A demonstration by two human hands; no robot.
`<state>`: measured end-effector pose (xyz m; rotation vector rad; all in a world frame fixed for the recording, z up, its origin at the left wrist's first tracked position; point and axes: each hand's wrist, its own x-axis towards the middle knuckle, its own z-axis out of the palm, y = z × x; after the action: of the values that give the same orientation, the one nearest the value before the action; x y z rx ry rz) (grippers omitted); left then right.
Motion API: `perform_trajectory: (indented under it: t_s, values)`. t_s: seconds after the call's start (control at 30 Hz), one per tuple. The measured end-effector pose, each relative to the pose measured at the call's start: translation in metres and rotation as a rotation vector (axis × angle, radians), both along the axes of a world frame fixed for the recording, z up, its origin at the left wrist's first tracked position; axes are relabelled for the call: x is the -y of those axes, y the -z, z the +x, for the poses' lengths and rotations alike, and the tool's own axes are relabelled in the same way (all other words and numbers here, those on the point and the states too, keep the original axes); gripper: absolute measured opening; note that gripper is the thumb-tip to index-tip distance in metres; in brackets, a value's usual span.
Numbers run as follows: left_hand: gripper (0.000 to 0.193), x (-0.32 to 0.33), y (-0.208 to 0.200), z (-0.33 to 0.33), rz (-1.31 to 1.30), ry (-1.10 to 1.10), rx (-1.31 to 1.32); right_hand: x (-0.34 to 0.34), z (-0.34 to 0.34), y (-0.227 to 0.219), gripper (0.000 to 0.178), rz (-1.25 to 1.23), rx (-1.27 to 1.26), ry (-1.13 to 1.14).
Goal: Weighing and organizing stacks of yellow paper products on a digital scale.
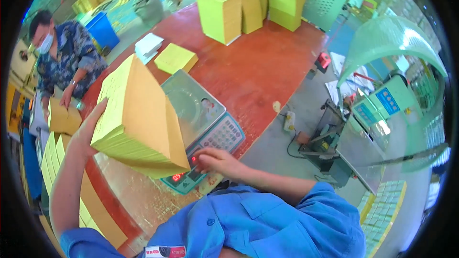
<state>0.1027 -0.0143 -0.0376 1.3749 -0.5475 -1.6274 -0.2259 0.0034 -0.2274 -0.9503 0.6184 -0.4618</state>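
Observation:
A thick stack of yellow paper sheets (136,119) is tilted up over the near-left part of a digital scale (224,136). My left hand (91,126) grips its left side, the fingers partly behind it. At its near right corner, some sheets fan slightly apart. My right hand (215,162) is closed beside that corner, fingers curled over the scale's front panel. Whether its fingertips pinch the paper or only touch the panel is hidden. Red digits glow on the scale's display, and its glassy flat pan (193,102) shows behind the stack.
A low yellow paper block (176,58) and white sheets (148,47) lie beyond the scale on the red table (267,67). Tall yellow stacks (220,14) stand at its far end. A masked co-worker (67,59) handles paper at left. A machine (330,138) stands right.

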Motion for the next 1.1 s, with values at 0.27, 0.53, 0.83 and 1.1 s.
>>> perform_trajectory:
  t_s: [0.27, 0.53, 0.83, 1.1]
  values:
    - [0.053, -0.023, 0.017, -0.004, -0.084, -0.068, 0.067, 0.013, 0.019, 0.008, 0.041, 0.554, 0.321, -0.073]
    - [0.065, 0.009, 0.023, -0.164, -0.184, -0.158, 0.330, 0.109, -0.134, -0.025, 0.040, 0.000, 0.077, 0.064]
    - [0.060, 0.213, 0.086, -0.327, -0.120, -0.110, -0.176, 0.335, -0.288, -0.003, 0.041, -0.138, -0.161, 0.180]
    - [0.061, 0.377, 0.117, -0.417, -0.094, -0.185, -0.228, 0.477, -0.344, 0.045, 0.046, -0.231, -0.424, 0.377]
